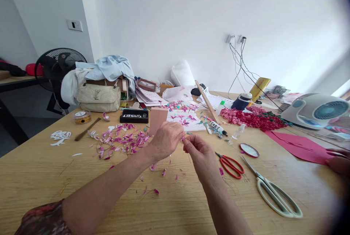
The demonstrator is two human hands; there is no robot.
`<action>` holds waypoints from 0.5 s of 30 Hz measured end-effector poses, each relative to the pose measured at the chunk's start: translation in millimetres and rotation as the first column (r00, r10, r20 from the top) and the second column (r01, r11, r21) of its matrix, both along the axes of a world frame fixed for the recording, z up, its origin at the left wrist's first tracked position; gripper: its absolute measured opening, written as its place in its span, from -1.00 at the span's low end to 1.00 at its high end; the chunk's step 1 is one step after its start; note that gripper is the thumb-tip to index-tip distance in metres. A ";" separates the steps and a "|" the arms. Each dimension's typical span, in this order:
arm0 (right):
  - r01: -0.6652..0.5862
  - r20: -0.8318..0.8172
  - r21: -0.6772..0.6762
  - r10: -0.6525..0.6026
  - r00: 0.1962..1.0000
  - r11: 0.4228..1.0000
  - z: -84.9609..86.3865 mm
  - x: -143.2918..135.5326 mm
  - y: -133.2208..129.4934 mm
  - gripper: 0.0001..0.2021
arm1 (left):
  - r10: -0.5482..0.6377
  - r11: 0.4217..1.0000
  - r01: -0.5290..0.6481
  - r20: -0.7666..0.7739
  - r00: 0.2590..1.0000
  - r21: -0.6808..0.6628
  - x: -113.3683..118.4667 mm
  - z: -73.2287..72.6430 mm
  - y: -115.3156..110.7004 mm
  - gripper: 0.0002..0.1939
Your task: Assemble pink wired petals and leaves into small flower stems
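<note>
My left hand (pixel 167 138) and my right hand (pixel 201 151) meet over the middle of the table, fingers closed in a pinch. Between their fingertips shows a small pink petal piece (pixel 183 138), mostly covered by the fingers. A thin wire or thread seems to hang below it. Loose pink petals (pixel 123 138) with white bead-like bits lie in a heap left of my left hand. Single petals (pixel 156 191) are scattered below both hands. Beyond them, finished-looking pink flowers (pixel 184 121) rest on white paper, beside a flat pinkish board (pixel 158 120).
Red-handled scissors (pixel 232 166) and larger pale-handled scissors (pixel 279 195) lie to the right. A black tray (pixel 133 116), a glue bottle (pixel 218 128) and a round lid (pixel 249 150) sit nearby. Another person's hand (pixel 339 160) touches red sheets (pixel 298 147) at the right edge.
</note>
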State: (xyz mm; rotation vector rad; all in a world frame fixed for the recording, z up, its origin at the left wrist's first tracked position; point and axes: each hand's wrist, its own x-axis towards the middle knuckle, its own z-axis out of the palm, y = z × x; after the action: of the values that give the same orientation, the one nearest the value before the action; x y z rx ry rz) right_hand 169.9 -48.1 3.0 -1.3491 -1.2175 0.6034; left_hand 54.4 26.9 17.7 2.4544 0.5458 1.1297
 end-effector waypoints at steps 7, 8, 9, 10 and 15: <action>-0.081 -0.171 0.042 0.087 0.981 0.996 -0.9 2.3 -0.2 -0.76 | -0.184 0.837 0.245 0.170 0.968 -0.490 -4.0 3.6 0.4 -0.60; -0.084 -0.181 0.039 0.089 0.979 0.996 -1.4 2.4 -0.3 -0.76 | -0.191 0.831 0.254 0.175 0.966 -0.495 -4.4 3.5 0.6 -0.60; -0.087 -0.185 0.032 0.092 0.978 0.996 -1.8 2.4 -0.5 -0.76 | -0.194 0.831 0.251 0.165 0.967 -0.497 -4.5 3.2 0.6 -0.61; -0.093 -0.184 0.022 0.096 0.978 0.995 -2.1 2.2 -0.7 -0.76 | -0.191 0.835 0.238 0.144 0.971 -0.497 -4.3 2.8 0.5 -0.63; -0.107 -0.148 0.011 0.107 0.983 0.994 -2.0 -1.5 -1.8 -0.76 | -0.122 0.876 0.136 0.060 0.991 -0.463 -1.6 2.4 -2.4 -0.70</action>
State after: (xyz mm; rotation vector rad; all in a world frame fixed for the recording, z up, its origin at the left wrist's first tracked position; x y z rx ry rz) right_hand 168.4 -49.9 1.1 -1.2192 -1.1747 0.7641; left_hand 52.9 24.5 20.2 2.0199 0.5599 0.8576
